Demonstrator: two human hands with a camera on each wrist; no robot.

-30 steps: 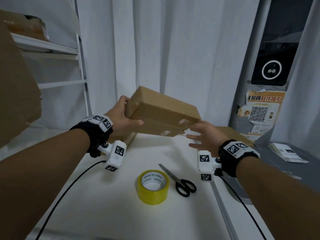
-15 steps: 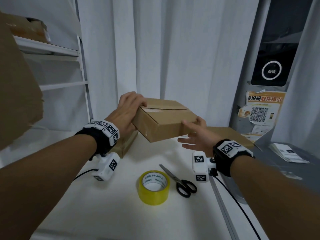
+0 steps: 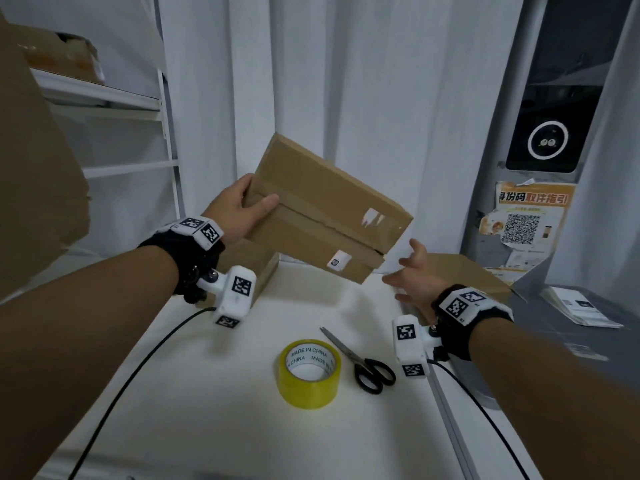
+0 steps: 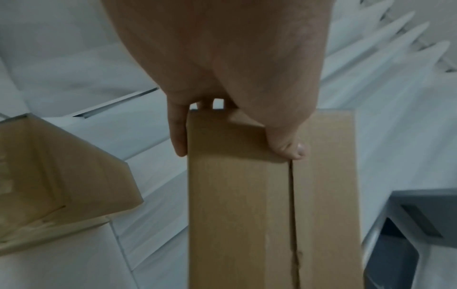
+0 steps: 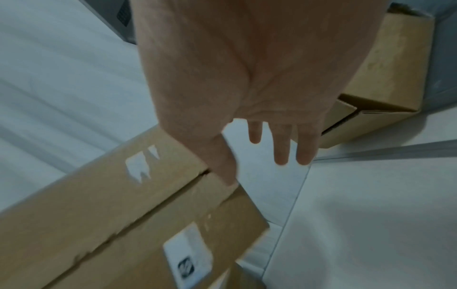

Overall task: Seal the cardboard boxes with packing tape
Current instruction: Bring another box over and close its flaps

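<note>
Where the table lies nearest the camera, a yellow tape roll sits flat with black-handled scissors just beside it on the right; neither has shifted since half a second ago. Above them, the left hand grips one short end of the box, thumb curled over the near face at the flap seam and fingers wrapped behind the edge, as the left wrist view confirms. The box is held in the air over the far part of the table. Half a second ago its taped top faced upward and nearly level; now it is tipped up so that the broad face with the centre seam, a torn white tape scrap and a small white label is turned toward the camera, the far end raised. The right hand is spread with fingers straight, holding nothing; in the right wrist view its thumb touches the box's lower right corner. Earlier it lay under that end. Behind the left wrist a second box rests on the table, and a third box lies beyond the right hand. Farther back hang white curtains.
</note>
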